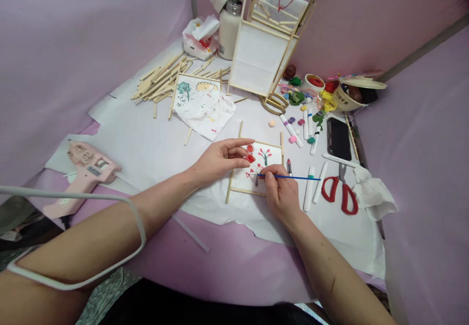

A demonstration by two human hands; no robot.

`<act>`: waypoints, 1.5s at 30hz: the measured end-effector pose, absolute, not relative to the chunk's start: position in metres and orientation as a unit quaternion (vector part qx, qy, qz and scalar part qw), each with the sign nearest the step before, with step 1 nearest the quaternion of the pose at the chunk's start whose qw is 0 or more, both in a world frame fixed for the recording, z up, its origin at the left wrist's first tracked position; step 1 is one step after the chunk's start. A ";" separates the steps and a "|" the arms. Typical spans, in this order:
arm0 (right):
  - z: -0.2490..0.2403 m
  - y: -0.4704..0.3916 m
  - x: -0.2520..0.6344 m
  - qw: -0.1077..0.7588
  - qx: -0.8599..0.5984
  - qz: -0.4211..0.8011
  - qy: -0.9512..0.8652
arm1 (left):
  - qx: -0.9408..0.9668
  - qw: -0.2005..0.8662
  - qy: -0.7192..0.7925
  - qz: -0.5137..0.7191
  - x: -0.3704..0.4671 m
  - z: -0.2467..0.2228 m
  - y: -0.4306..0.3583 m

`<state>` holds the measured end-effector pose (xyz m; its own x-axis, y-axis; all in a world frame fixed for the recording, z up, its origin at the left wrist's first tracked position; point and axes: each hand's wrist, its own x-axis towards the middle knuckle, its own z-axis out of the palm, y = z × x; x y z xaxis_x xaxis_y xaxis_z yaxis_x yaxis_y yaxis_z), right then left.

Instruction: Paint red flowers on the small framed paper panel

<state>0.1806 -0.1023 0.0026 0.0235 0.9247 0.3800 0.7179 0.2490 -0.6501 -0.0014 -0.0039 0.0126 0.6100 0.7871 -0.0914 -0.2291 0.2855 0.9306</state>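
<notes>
My right hand grips a thin blue paintbrush, its tip low over a white panel framed with wooden sticks. Red flowers and a dark-stemmed plant are painted on that panel. Above the panel's left side, my left hand pinches what looks like a small open paint pot, red inside, between thumb and fingers. A second red round, perhaps its lid, shows just beyond it. A marker with a red tip lies right of the panel.
Red-handled scissors, white markers and a phone lie to the right. A pink glue gun rests at left. Behind are wooden sticks, another painted panel, a tall stick-framed lantern and a bottle.
</notes>
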 end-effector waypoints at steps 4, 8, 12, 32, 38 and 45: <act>0.003 -0.102 0.180 0.395 -0.599 0.134 -0.684 | 0.498 0.744 0.291 0.337 -0.001 0.013 -0.004; 0.004 -0.101 0.179 0.393 -0.601 0.140 -0.682 | 0.501 0.743 0.292 0.335 0.000 0.014 -0.004; 0.003 -0.101 0.179 0.390 -0.599 0.139 -0.686 | 0.501 0.741 0.294 0.336 0.000 0.014 -0.004; 0.003 -0.101 0.179 0.387 -0.597 0.133 -0.690 | 0.505 0.740 0.292 0.335 0.000 0.013 -0.004; 0.003 -0.101 0.180 0.385 -0.599 0.124 -0.691 | 0.504 0.742 0.289 0.336 -0.001 0.014 -0.004; 0.004 -0.102 0.180 0.391 -0.603 0.124 -0.685 | 0.501 0.744 0.291 0.334 0.000 0.013 -0.004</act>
